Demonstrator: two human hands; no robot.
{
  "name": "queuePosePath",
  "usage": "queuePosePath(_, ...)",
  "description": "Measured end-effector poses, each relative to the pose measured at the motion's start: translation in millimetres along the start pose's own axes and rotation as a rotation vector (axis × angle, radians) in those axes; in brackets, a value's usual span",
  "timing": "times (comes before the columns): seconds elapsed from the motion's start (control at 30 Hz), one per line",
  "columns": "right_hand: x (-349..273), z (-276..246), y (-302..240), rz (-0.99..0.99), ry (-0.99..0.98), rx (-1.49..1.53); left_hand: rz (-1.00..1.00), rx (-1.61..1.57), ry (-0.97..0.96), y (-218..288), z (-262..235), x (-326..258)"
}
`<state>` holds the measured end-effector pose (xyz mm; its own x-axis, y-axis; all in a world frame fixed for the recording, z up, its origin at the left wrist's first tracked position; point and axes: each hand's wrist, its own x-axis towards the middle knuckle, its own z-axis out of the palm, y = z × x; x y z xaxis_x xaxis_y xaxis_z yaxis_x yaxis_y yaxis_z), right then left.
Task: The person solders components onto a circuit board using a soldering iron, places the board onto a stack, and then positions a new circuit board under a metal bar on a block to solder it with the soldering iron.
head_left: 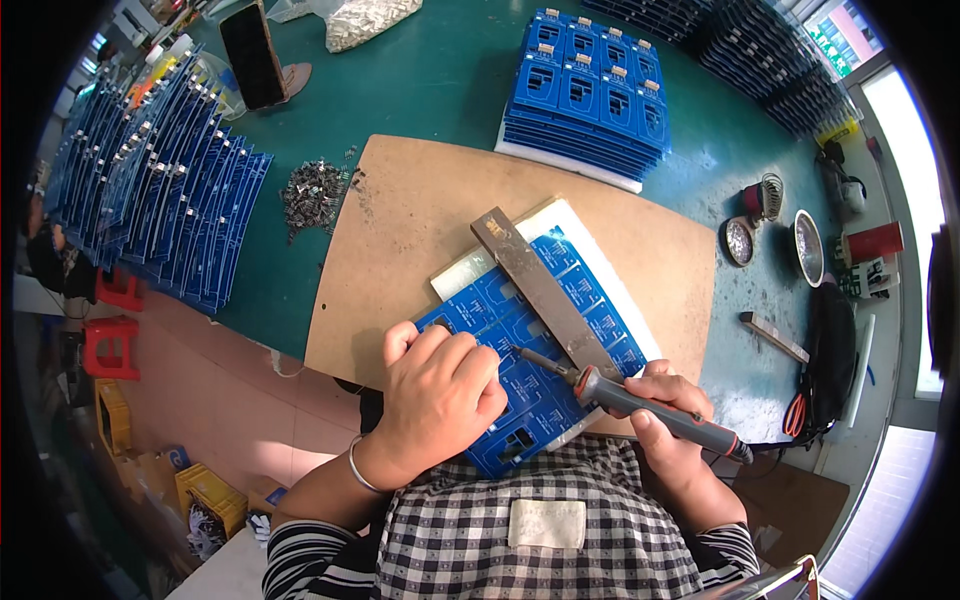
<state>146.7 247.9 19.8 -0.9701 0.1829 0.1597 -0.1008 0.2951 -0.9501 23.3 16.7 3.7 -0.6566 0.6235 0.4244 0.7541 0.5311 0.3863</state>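
A blue circuit board panel (pixel 475 308) lies tilted on a white pad (pixel 620 300), with a brown metal bar (pixel 545 290) resting diagonally across it. My right hand (pixel 672 425) grips a soldering iron (pixel 655 408) by its grey and orange handle. The iron's tip points left over the panel, close to my left hand; whether it touches cannot be told. My left hand (pixel 440 390) is closed, knuckles up, over the panel's left part. Its curled fingers hide whatever they may hold.
A brown work board (pixel 400 230) lies beneath on the green table (pixel 430 70). Small components (pixel 315 195) are heaped to the left, near upright blue boards (pixel 150 190) and a phone (pixel 253 55). Stacked panels (pixel 585 100) stand behind. Metal dishes (pixel 806 247) and scissors (pixel 795 414) lie right.
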Motion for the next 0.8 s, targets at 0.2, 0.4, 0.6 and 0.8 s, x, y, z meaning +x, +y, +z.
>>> queuePosePath(0.2,3.2,-0.2,0.2,-0.026,-0.011,0.004,0.006,0.003,-0.004,-0.9,-1.5,5.1)
queuePosePath(0.4,4.2,-0.8,0.3,-0.050,0.002,0.031,0.003,-0.001,-0.009,-2.7,-1.2,5.5)
queuePosePath(0.6,5.4,-3.6,-1.3,-0.045,-0.028,0.007,0.012,0.005,-0.024,-1.6,1.5,5.6)
queuePosePath(0.8,8.6,-1.8,-5.0,-0.014,-0.032,0.005,-0.004,0.030,-0.077,-1.5,-0.9,8.5)
